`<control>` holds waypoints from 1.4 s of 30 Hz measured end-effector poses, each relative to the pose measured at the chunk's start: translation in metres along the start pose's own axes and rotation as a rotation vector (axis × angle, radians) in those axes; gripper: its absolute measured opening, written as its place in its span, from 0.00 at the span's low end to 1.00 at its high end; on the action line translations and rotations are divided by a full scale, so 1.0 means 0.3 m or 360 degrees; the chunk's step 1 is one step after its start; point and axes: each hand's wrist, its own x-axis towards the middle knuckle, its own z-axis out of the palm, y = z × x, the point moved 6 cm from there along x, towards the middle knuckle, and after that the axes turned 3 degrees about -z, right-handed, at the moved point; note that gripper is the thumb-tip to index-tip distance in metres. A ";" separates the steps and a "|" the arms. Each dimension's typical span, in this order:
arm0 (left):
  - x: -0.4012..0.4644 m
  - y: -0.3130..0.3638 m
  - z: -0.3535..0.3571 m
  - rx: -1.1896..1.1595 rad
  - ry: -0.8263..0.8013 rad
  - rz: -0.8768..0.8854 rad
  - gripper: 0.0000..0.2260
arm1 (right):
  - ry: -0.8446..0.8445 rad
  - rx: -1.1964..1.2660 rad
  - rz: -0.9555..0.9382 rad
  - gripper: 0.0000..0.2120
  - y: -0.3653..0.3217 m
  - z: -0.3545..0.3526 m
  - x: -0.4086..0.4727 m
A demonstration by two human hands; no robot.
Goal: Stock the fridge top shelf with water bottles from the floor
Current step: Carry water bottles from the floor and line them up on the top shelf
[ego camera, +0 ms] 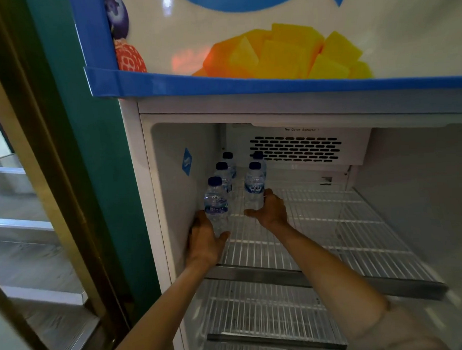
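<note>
Above the open cabinet runs a blue-edged header panel (247,84) printed with yellow mango chunks (293,53), a strawberry (129,57) and a blueberry (117,17). On the back wall, a white cover with a slotted black vent grille (295,148) carries small printed words. A blue sticker (187,161) sits on the left inner wall. Lower down hangs a second wire rack (262,313) with a metal front bar. Left of the cabinet stands a teal wall strip (91,154), then a brass-coloured door frame (35,146) and pale steps (23,226) beyond glass.
</note>
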 end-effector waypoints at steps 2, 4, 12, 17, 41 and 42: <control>-0.001 0.001 -0.002 0.0012 -0.0003 -0.0008 0.29 | 0.0017 0.0021 0.0010 0.39 0.005 0.005 -0.004; -0.002 0.002 -0.003 0.0015 -0.0008 -0.0014 0.29 | 0.0012 0.0056 -0.0005 0.41 0.011 0.008 -0.007; -0.005 0.000 0.000 0.0073 -0.0034 -0.0051 0.29 | 0.0341 0.0308 -0.0303 0.34 -0.048 -0.080 -0.072; -0.010 0.001 0.000 0.0113 -0.0054 -0.0104 0.28 | 0.0673 0.0321 -0.0658 0.15 -0.151 -0.156 -0.136; -0.196 0.013 -0.056 0.0706 -0.0040 0.0257 0.19 | -0.0494 0.0473 -0.0269 0.30 -0.255 0.110 -0.236; -0.203 0.011 -0.054 0.0731 -0.0019 0.0288 0.19 | -0.0498 0.0483 -0.0250 0.31 -0.251 0.116 -0.236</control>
